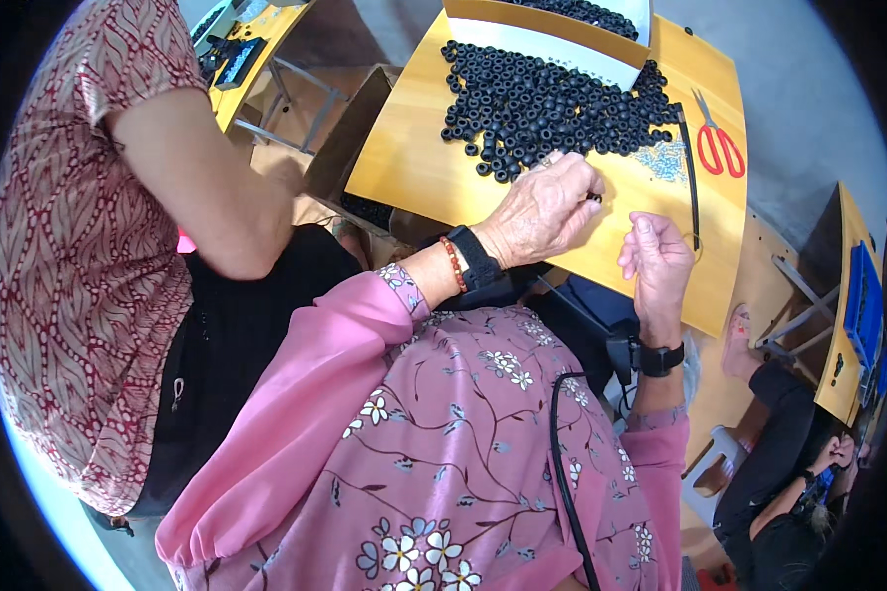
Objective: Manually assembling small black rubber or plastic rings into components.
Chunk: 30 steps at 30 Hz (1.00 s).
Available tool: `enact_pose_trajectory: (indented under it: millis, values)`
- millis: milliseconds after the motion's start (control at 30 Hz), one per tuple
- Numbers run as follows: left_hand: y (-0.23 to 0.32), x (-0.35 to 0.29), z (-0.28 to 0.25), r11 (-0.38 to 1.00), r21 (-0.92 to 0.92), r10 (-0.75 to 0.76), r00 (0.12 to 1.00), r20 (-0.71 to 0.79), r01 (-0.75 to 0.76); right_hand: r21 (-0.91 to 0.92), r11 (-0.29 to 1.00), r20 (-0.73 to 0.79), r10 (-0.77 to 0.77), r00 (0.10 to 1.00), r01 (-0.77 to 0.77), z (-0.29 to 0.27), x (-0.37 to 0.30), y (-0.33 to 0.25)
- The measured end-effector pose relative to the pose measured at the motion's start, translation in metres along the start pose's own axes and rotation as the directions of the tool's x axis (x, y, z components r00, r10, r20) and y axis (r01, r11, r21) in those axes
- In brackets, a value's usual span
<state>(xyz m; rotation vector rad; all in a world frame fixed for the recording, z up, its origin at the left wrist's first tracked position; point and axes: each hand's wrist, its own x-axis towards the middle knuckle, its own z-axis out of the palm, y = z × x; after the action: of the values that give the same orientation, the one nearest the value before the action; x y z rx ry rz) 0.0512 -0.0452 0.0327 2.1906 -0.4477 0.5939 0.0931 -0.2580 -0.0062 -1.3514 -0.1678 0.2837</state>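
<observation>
My left hand is closed over the table's near edge, its fingertips pinching a small black ring-shaped part. Just to its right, my right hand is raised with curled fingers; what they hold, if anything, is too small to make out. Beyond my left hand spreads a large heap of black ring-shaped parts. A small pile of pale bluish clear bits lies at the heap's right edge. Beside it are a thin black rod and scissors with red handles.
A box holding more black parts stands at the back of the yellow table. Close on my left sits another person. At the far right, a person in dark clothes is near another table with blue trays.
</observation>
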Motion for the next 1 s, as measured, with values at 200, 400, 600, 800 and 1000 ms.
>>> enact_pose_trajectory:
  millis: [200, 400, 600, 800, 1000]
  values:
    - [0.01, -0.002, 0.015, 0.748, -0.553, -0.366, 0.923, 0.118, 0.367, 0.046, 0.999, 0.057, -0.023, 0.998, 0.02, 0.01, -0.005, -0.021]
    - [-0.001, -0.004, 0.016, 0.495, -0.697, -0.437, 0.842, 0.317, 0.519, 0.078, 0.989, 0.07, -0.135, 0.988, 0.129, 0.015, -0.001, -0.039]
    - [-0.007, -0.003, 0.017, 0.559, -0.632, -0.455, 0.835, 0.308, 0.537, -0.04, 0.998, 0.13, -0.047, 0.99, 0.053, 0.016, 0.005, -0.036]
    - [-0.007, -0.001, 0.019, 0.611, -0.614, -0.449, 0.858, 0.251, 0.499, -0.094, 0.996, 0.163, 0.024, 0.986, -0.009, 0.022, 0.012, -0.039]
    - [-0.01, 0.0, 0.023, 0.576, -0.628, -0.442, 0.846, 0.3, 0.524, -0.289, 0.953, 0.176, -0.043, 0.983, 0.094, 0.019, 0.015, -0.039]
